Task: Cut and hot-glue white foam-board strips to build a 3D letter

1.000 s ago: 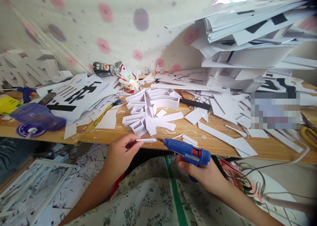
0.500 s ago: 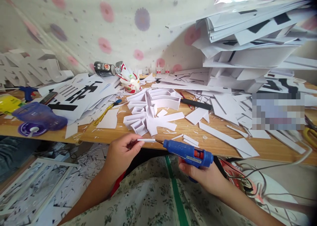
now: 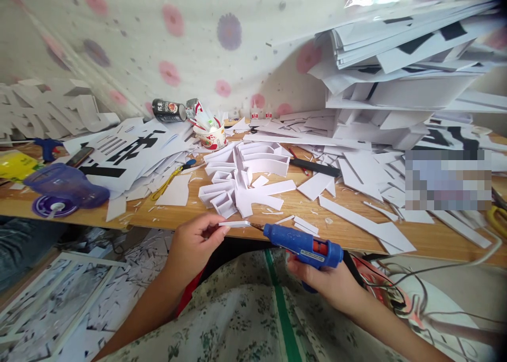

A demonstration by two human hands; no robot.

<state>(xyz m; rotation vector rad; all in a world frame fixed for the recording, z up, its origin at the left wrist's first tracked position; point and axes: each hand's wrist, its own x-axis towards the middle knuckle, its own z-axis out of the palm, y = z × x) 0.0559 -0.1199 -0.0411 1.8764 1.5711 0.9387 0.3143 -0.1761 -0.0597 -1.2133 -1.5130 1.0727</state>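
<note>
My left hand [image 3: 194, 246] pinches a small white foam strip [image 3: 234, 224] and holds it flat just below the wooden table's front edge [image 3: 166, 217]. My right hand [image 3: 325, 280] grips a blue glue gun [image 3: 303, 244] by its handle. The gun's nozzle touches the strip's right end. Behind them on the table stands a white foam letter shape [image 3: 243, 177] made of upright walls.
White offcuts and printed sheets [image 3: 127, 153] litter the table. A paper cup [image 3: 209, 135], a dark can [image 3: 169, 110], a black knife [image 3: 315, 167], a purple container [image 3: 65, 185] and a second glue gun [image 3: 45, 148] lie around. A tall board stack [image 3: 400, 71] fills the right.
The glue gun's nozzle moved left onto the strip's end, then the tip shifted slightly right. My left hand has kept the strip almost still.
</note>
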